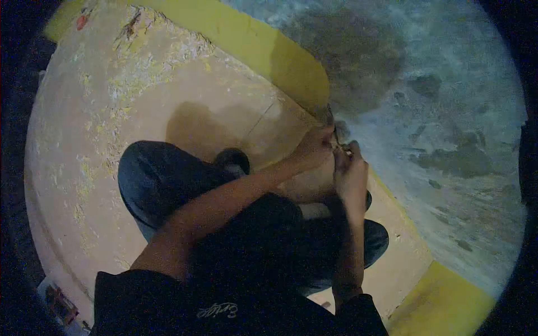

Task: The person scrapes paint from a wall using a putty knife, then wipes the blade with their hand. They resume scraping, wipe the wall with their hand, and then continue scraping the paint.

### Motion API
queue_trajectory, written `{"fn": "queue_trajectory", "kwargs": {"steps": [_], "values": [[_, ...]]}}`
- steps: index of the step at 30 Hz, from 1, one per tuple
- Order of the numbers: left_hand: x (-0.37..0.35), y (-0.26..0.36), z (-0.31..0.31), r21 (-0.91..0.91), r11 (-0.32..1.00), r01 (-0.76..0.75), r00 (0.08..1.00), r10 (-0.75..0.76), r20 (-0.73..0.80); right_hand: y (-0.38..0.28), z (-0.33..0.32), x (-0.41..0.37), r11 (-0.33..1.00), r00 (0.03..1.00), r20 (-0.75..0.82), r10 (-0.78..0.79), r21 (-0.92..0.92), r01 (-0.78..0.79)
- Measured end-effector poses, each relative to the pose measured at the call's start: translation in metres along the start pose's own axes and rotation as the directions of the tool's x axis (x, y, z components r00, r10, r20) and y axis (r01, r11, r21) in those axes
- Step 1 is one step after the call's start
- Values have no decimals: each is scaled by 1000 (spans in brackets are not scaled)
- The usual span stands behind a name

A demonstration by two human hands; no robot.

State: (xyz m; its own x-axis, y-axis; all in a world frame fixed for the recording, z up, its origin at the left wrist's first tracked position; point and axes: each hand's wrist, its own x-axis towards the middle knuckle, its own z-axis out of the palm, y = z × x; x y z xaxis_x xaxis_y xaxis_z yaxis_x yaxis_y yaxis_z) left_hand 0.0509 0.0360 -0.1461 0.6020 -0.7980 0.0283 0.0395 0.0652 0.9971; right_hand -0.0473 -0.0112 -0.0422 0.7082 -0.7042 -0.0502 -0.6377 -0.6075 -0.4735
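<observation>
My left hand (315, 149) and my right hand (351, 169) are close together in front of my crossed legs. Both have their fingers closed on a thin dark strand (337, 134), which sticks up between them. Whether it is a wire, a cord or a twig cannot be made out. Its upper end reaches toward the corner of the yellow border (302, 70). The fingertips and whatever lies between them are small and dim.
I sit on a pale, worn platform (224, 89) with flaking yellow paint. Beyond its edge lies a grey, stained floor (465, 117). A small red thing (82, 22) is at the far left, and another yellow painted patch (443, 299) at the lower right.
</observation>
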Motion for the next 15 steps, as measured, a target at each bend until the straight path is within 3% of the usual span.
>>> {"fn": "queue_trajectory", "kwargs": {"steps": [3, 5, 8, 10, 11, 13, 15], "values": [[0, 11, -18, 95, 995, -25, 1000, 25, 1, -8, 9, 5, 996, 999, 22, 32, 78, -33], [-6, 11, -10, 64, 998, -10, 1000, 11, -14, 14, 29, 3, 995, 987, -125, -100, -9, 99], [3, 3, -7, 79, 993, -86, 994, 92, -66, 8, -1, 5, 990, 990, -37, -136, -37, 134], [-1, 6, -6, -124, 992, -20, 997, 11, -72, -1, 12, 9, 996, 995, -56, -86, -28, 85], [-1, 3, -9, -133, 991, -7, 997, -3, -77, 0, 15, 8, 999, 998, -56, -25, -45, 23], [4, -3, -8, 68, 990, -123, 992, 125, -30, 8, 10, 2, 997, 998, -52, -34, -69, 31], [-4, 15, -6, 30, 998, -61, 998, 61, -10, -2, -2, 2, 999, 1000, -5, -19, 49, 20]]}}
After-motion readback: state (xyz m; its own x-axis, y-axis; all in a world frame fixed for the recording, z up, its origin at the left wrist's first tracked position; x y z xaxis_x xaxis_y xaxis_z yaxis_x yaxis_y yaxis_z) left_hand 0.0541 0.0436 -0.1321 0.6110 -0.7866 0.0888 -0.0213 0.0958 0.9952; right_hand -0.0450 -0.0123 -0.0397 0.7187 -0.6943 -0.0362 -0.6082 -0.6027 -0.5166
